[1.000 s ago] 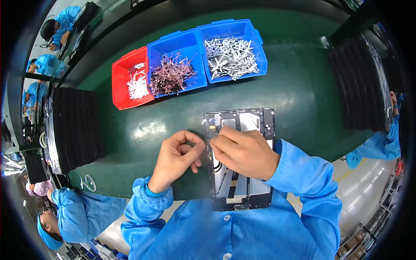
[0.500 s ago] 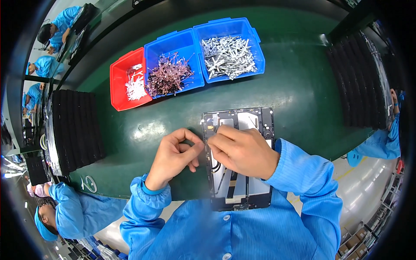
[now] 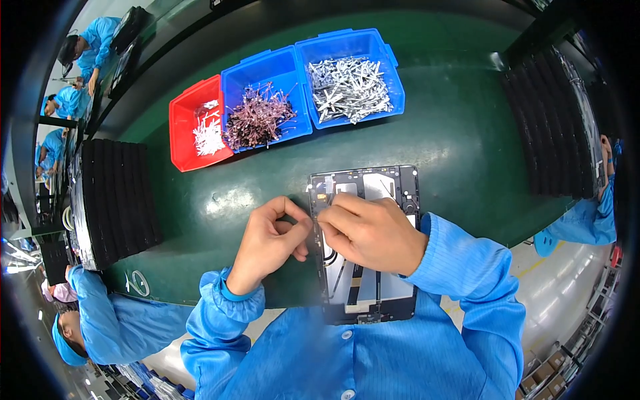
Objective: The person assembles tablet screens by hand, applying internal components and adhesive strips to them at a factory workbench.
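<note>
Working on one opened tablet (image 3: pixel 368 288), seemingly partway.
It is lying on the green surface (image 3: pixel 460 153), many inner parts (image 3: pixel 356 291) seated, its back not yet closed. Left hand (image 3: pixel 270 237) and right hand (image 3: pixel 373 233) are holding fingertips together near its left edge; whether they are pinching anything, I cannot tell. One red bin (image 3: pixel 184 127) and two blue bins (image 3: pixel 262 72) are holding uncountable small parts (image 3: pixel 350 90).

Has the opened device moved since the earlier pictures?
No: the opened device keeps its place in front of the right blue bin; only the view shifts.
</note>
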Demonstrator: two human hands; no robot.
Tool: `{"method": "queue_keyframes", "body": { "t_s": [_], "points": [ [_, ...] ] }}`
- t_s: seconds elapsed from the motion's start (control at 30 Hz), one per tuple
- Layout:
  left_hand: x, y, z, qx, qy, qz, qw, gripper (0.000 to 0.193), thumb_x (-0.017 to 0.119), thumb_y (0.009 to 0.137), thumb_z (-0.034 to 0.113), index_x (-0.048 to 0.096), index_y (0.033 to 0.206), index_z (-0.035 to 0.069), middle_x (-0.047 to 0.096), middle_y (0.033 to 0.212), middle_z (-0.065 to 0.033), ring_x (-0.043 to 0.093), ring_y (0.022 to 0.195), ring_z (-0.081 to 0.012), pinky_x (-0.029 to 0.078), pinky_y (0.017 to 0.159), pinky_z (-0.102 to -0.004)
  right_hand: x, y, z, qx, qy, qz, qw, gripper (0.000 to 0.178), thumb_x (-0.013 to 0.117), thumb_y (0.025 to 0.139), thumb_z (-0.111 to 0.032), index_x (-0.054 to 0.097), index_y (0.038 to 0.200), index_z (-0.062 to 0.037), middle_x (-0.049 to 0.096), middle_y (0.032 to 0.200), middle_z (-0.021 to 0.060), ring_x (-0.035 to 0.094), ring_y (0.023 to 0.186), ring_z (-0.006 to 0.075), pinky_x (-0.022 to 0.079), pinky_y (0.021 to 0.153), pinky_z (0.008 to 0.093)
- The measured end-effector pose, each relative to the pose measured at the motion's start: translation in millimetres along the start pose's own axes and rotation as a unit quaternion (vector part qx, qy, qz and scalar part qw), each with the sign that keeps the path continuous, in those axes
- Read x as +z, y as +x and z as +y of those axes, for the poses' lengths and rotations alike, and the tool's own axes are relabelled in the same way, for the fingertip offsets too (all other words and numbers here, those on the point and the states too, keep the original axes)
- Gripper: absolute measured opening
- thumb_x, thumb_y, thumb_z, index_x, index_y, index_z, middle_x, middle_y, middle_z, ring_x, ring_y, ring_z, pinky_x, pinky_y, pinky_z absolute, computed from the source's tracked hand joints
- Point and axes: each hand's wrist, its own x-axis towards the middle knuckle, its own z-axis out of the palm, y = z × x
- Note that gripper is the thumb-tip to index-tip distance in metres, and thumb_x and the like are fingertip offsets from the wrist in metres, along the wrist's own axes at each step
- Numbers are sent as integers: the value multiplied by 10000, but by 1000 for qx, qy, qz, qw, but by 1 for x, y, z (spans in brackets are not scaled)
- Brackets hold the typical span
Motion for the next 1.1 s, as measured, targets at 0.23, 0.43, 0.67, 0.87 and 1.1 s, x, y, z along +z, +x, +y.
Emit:
{"method": "queue_keyframes", "body": {
  "t_s": [0.23, 0.43, 0.67, 0.87, 1.1],
  "points": [
    [-3, -1, -4, 20, -3, -16, 1000, 101, 678, 949, 17, 588, 968, -25, 664, 848, -88, 685, 618, -127, 565, 541, -258, 0, -1, -2, 0, 7, 4, 1000, 103, 733, 831, -54, 666, 908, -61, 588, 829, 48, 649, 622, 240, 545, 526, 365],
    [-5, 1, -6, 22, 1, -25, 999, 98, 674, 964, 23, 587, 974, -21, 666, 844, -92, 697, 631, -133, 579, 554, -259, 1, -2, 0, 1, 0, 6, 1000, 109, 737, 826, -53, 663, 904, -63, 590, 830, 47, 648, 621, 236, 544, 524, 360],
    [-3, -1, -6, 22, -2, -16, 1000, 109, 680, 947, 18, 579, 966, -20, 668, 854, -92, 719, 664, -145, 587, 563, -255, 0, -2, -3, 9, 15, 3, 1000, 115, 732, 813, -45, 665, 905, -62, 586, 808, 49, 643, 606, 236, 541, 520, 361],
    [-1, -1, -6, 30, -1, -14, 999, 124, 690, 941, 22, 578, 969, -23, 675, 898, -102, 725, 685, -148, 592, 571, -255, -6, -3, -14, 47, -21, 21, 998, 110, 726, 792, -51, 628, 838, -70, 578, 782, 57, 637, 580, 249, 530, 505, 374],
    [0, 0, -6, 54, -1, -18, 998, 137, 701, 938, 34, 576, 972, -13, 671, 873, -89, 724, 676, -148, 584, 554, -261, -5, -4, -15, 83, -68, 3, 994, 120, 714, 803, -103, 595, 801, -82, 579, 760, 57, 624, 557, 268, 516, 495, 394]
  ]
}}
